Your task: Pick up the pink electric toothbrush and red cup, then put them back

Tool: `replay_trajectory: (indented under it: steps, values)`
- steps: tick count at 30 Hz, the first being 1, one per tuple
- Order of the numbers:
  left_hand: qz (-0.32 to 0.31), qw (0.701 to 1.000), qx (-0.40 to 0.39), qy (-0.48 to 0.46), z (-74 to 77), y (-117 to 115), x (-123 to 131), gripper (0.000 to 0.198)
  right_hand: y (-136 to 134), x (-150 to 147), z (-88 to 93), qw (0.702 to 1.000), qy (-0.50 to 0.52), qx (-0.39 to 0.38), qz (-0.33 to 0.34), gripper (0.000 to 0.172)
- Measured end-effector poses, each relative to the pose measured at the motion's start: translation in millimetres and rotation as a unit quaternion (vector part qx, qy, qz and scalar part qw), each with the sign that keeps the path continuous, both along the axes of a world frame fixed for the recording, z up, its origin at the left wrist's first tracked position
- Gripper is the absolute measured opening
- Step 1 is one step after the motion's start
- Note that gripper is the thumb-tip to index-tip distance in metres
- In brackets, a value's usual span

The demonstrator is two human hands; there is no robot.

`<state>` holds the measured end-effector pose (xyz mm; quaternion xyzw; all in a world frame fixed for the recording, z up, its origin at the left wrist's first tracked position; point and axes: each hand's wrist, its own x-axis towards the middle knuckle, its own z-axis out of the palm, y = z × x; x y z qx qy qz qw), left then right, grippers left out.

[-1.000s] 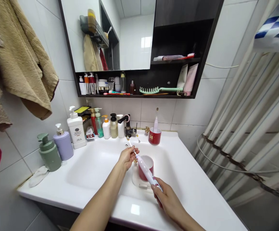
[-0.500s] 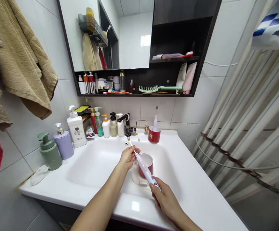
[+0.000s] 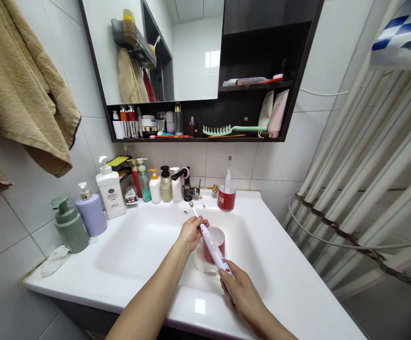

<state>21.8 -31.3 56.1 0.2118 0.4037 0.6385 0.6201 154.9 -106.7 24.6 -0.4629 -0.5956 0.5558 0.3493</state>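
An electric toothbrush (image 3: 211, 244) with a pale, patterned handle slants over the sink, its brush head pointing away from me. My right hand (image 3: 240, 287) is wrapped round the lower handle. My left hand (image 3: 191, 233) pinches the white neck of the brush head (image 3: 193, 208) where it meets the handle; part of the grip is hidden by the fingers. Below the toothbrush, a red cup (image 3: 218, 255) with a white inside stands on a white tray (image 3: 200, 262) in the basin. A second, small brush head (image 3: 202, 202) lies on the sink's back ledge.
Another red cup (image 3: 226, 200) holding a pale upright device stands at the back right, beside the black faucet (image 3: 187, 184). Several pump bottles (image 3: 110, 191) line the left and back rim. A dark mirror cabinet (image 3: 255, 113) hangs above; white pipes (image 3: 354, 170) run at right.
Both hands still hold the toothbrush in nearly the same place. The view has shifted slightly, and the left hand sits marginally further right along the brush.
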Motion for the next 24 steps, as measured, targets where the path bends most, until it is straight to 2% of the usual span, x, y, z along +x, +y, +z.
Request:
replay_trajectory:
  steps: [2, 6, 12, 15, 20, 24]
  values:
    - [-0.007, 1.000, 0.003, -0.001, -0.2, 0, 1, 0.009, 0, -1, 0.1, 1.000, 0.000, -0.014, 0.010, 0.037]
    - [-0.006, 1.000, 0.011, 0.007, -0.4, 0, 3, 0.009, 1, -2, -0.7, 0.999, -0.011, 0.031, -0.010, 0.034]
    - [-0.005, 1.000, 0.020, 0.004, -0.3, 1, 4, 0.009, 1, -5, 0.9, 1.000, 0.023, -0.005, 0.006, 0.031]
    - [-0.011, 1.000, 0.017, 0.001, 0.4, 1, 5, 0.010, 1, -7, 3.5, 0.997, 0.052, -0.046, 0.032, 0.031]
    - [-0.006, 0.999, 0.032, 0.015, 2.7, 3, 5, 0.009, 1, -10, 9.6, 0.999, 0.027, -0.020, 0.016, 0.029]
    - [-0.028, 0.998, 0.048, 0.001, 2.0, 7, 1, 0.008, 3, -12, 10.7, 0.994, 0.070, -0.064, 0.051, 0.027]
